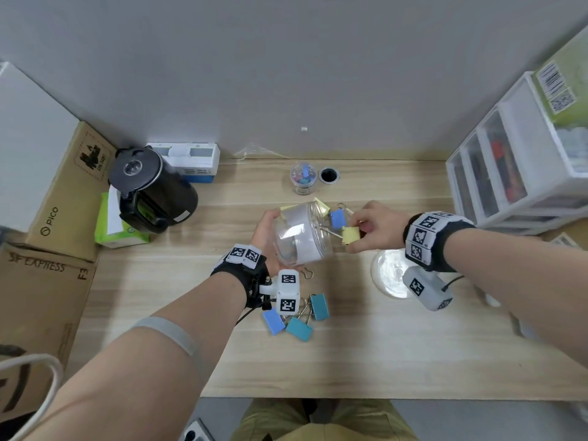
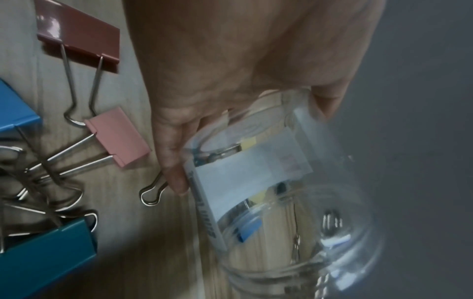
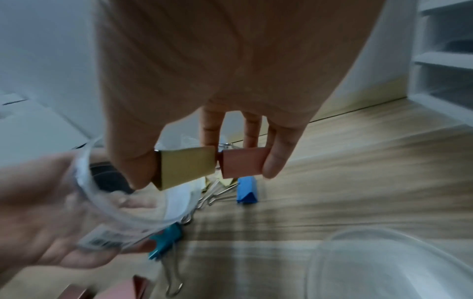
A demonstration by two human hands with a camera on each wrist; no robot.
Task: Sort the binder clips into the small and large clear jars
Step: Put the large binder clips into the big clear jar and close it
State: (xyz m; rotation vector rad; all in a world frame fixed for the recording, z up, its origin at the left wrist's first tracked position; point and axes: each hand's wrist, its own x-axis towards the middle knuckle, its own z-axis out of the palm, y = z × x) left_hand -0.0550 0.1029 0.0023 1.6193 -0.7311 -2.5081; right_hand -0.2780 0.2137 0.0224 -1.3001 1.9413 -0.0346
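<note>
The right hand (image 1: 372,226) pinched a yellow binder clip (image 1: 351,234) at the mouth of the large clear jar (image 1: 302,238), and the right wrist view showed a pink clip (image 3: 244,162) held in the same fingers, just beside the yellow one. The left hand (image 1: 267,237) was wrapped round the jar's body, holding it tipped on its side off the desk (image 1: 413,345), mouth toward the clips. Just behind the pinch a blue clip (image 1: 338,218) lay on the desk. Below the left wrist, a cluster of large blue and teal clips (image 1: 297,315) waited unsorted. The jar's lid (image 1: 389,273) lay under the right wrist. Farther off, the small jar (image 1: 303,178) already held small coloured clips. Judging by this, the small clips looked largely sorted, while most large ones remained.
</note>
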